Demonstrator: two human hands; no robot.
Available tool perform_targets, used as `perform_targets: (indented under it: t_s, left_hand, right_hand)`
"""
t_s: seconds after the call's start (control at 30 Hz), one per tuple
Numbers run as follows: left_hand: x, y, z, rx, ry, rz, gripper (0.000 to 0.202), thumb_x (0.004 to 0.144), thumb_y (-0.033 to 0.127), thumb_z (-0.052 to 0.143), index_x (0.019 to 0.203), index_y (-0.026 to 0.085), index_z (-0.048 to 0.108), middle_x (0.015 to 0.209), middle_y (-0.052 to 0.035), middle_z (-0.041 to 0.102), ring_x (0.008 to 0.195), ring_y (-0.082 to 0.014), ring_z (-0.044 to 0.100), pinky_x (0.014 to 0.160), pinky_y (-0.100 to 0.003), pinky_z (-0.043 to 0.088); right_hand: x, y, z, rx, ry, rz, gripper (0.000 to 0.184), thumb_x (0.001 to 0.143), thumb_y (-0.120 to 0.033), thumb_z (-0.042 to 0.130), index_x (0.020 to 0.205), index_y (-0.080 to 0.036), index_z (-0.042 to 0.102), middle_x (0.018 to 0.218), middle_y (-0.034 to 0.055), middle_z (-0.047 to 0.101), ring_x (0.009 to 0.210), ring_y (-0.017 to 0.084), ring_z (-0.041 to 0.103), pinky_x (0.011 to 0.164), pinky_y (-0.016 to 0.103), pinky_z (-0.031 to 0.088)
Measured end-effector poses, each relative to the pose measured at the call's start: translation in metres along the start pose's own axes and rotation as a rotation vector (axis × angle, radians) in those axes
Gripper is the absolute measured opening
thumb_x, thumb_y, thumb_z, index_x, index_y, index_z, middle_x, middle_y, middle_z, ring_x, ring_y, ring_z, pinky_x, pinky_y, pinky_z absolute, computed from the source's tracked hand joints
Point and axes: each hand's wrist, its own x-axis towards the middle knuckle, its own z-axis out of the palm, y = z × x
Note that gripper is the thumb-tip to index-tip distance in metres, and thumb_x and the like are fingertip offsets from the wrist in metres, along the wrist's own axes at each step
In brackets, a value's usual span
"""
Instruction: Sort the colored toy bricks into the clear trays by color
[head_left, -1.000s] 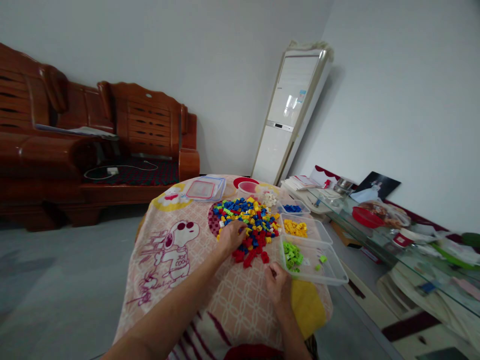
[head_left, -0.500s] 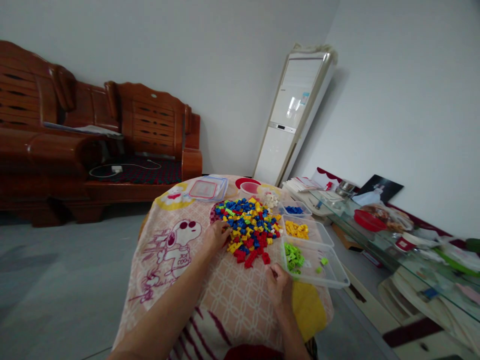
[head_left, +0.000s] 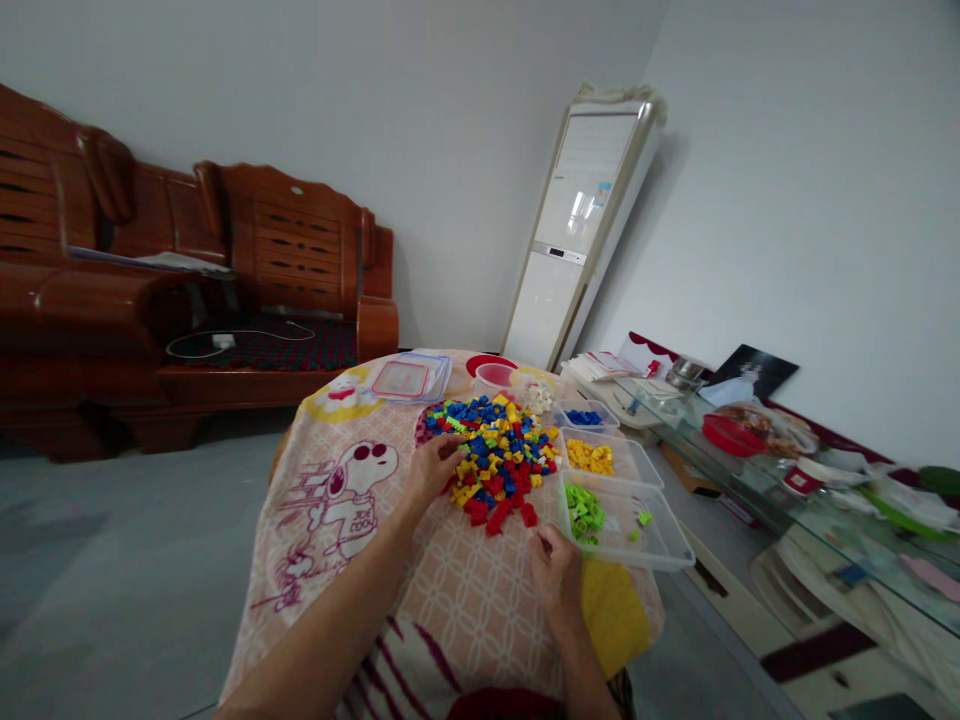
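A pile of small toy building bricks (head_left: 495,450) in red, blue, yellow and green lies on the cloth-covered table. My left hand (head_left: 433,472) is at the left edge of the pile, its fingers curled in against the bricks; what they pinch is hidden. My right hand (head_left: 556,568) rests closed near the front of the pile, beside the clear box of green bricks (head_left: 583,512). Anything within its fingers is too small to make out. Red bricks (head_left: 498,516) lie just beyond it. Yellow bricks (head_left: 589,456) and blue bricks (head_left: 583,417) sit in clear boxes behind the green ones.
White bricks (head_left: 537,398) are gathered behind the pile, near a pink-white tub (head_left: 495,375) and a red lid (head_left: 480,361). Flat clear lids (head_left: 411,378) lie at the back left. A cluttered glass-topped cabinet (head_left: 757,490) stands to the right, a wooden sofa (head_left: 300,290) to the left.
My left hand has moved slightly up along the pile's left edge. My right hand stays closed in nearly the same place. The whole view has shifted slightly.
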Motion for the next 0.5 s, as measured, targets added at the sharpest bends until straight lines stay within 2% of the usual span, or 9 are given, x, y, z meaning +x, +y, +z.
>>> perform_targets:
  t_s: [0.07, 0.13, 0.27, 0.33, 0.43, 0.5]
  left_hand:
    - [0.0, 0.01, 0.01, -0.002, -0.097, 0.014, 0.032, 0.073, 0.04, 0.063, 0.092, 0.015, 0.07, 0.078, -0.0028, 0.07, 0.067, -0.0152, 0.062, 0.063, -0.025, 0.048]
    - [-0.001, 0.024, 0.026, 0.014, -0.244, 0.053, 0.027, 0.072, 0.038, 0.064, 0.087, 0.015, 0.071, 0.073, -0.0015, 0.069, 0.063, -0.014, 0.06, 0.059, -0.023, 0.046]
    - [-0.009, 0.057, 0.075, -0.003, -0.469, 0.143, 0.021, 0.07, 0.026, 0.066, 0.087, 0.015, 0.073, 0.074, -0.0016, 0.069, 0.064, -0.0129, 0.059, 0.061, -0.022, 0.045]
    - [-0.015, 0.071, 0.099, -0.092, -0.562, 0.174, 0.028, 0.071, 0.02, 0.064, 0.097, 0.016, 0.073, 0.084, -0.0039, 0.071, 0.07, -0.0133, 0.062, 0.065, -0.023, 0.048]
    - [-0.026, 0.081, 0.119, -0.276, -0.594, 0.218, 0.057, 0.073, 0.017, 0.062, 0.129, 0.019, 0.056, 0.122, -0.0108, 0.062, 0.087, -0.016, 0.065, 0.073, -0.026, 0.051]
    - [-0.03, 0.078, 0.115, -0.202, -0.538, 0.29, 0.061, 0.074, 0.014, 0.06, 0.134, 0.022, 0.051, 0.129, -0.011, 0.058, 0.099, -0.0187, 0.063, 0.083, -0.031, 0.051]
  right_hand:
    - [0.0, 0.0, 0.0, 0.0, -0.003, -0.004, 0.032, 0.086, -0.035, 0.048, 0.059, -0.019, 0.052, 0.052, -0.0046, 0.049, 0.051, 0.011, 0.042, 0.052, 0.023, 0.029]
    - [0.0, 0.0, 0.0, -0.011, -0.004, -0.003, 0.032, 0.085, -0.035, 0.048, 0.058, -0.019, 0.051, 0.051, -0.0048, 0.047, 0.05, 0.011, 0.042, 0.052, 0.023, 0.029]
    - [0.002, -0.004, -0.002, 0.01, -0.006, 0.001, 0.031, 0.084, -0.035, 0.047, 0.057, -0.019, 0.051, 0.051, -0.0039, 0.048, 0.051, 0.012, 0.043, 0.051, 0.023, 0.031]
    - [0.003, -0.005, -0.002, 0.035, -0.004, -0.002, 0.031, 0.083, -0.035, 0.047, 0.058, -0.019, 0.053, 0.052, -0.0032, 0.05, 0.05, 0.012, 0.044, 0.051, 0.023, 0.032]
    - [0.004, -0.004, -0.003, 0.045, -0.008, -0.001, 0.032, 0.083, -0.036, 0.046, 0.057, -0.019, 0.053, 0.051, -0.0031, 0.05, 0.049, 0.012, 0.043, 0.05, 0.023, 0.032]
    - [0.003, -0.004, -0.002, 0.04, -0.008, -0.001, 0.032, 0.084, -0.036, 0.046, 0.057, -0.019, 0.053, 0.051, -0.0029, 0.05, 0.049, 0.012, 0.044, 0.05, 0.023, 0.032]
